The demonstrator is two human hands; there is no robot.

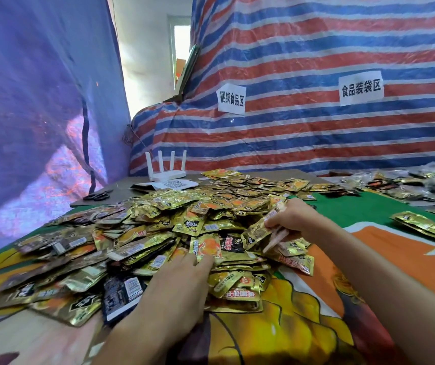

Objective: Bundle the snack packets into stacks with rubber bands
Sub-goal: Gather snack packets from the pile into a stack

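A big loose heap of gold and dark snack packets (158, 227) covers the table's left and middle. My left hand (176, 288) lies palm down on the heap's near side, its fingertips pinching the lower edge of a gold packet with an orange picture (205, 246). My right hand (290, 217) is further back on the right, gripping a tilted gold packet (257, 230) by its upper end, raised a little off the heap. I cannot make out any rubber band.
A printed orange, yellow and green cloth (369, 259) covers the table. A gold packet stack (427, 226) lies at right, more packets (408, 185) beyond. A white router (167, 169), papers and black scissors (98, 196) sit at the back left. Striped tarp (316, 75) forms the far wall.
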